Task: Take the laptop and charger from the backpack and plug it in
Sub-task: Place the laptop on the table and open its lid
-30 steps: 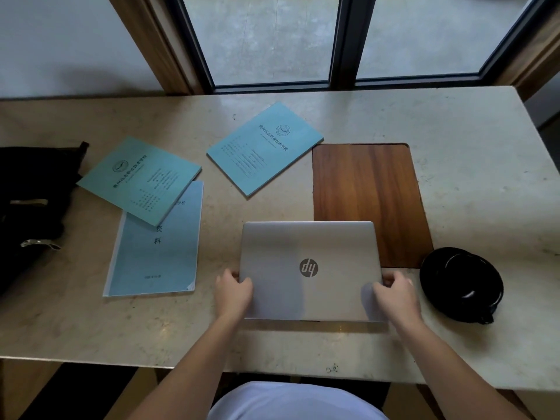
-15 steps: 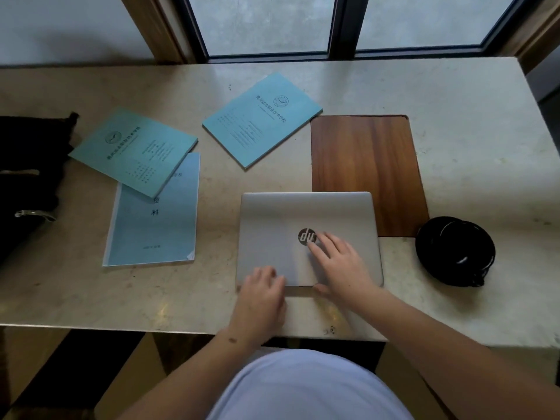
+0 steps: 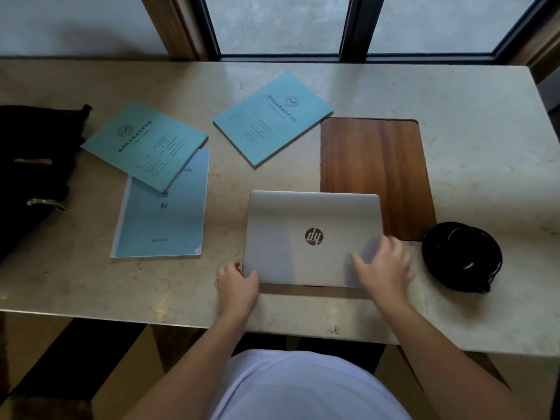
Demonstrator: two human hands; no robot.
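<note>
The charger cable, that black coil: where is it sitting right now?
In the head view the coiled black charger lies on the stone table at the right, just beyond the right hand and the closed laptop, below the wooden inlay's near corner.

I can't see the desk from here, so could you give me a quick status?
Left hand grips closed laptop's near-left corner; right hand flat on lid. Coiled charger beside it, unplugged. Nothing in the way.
</note>
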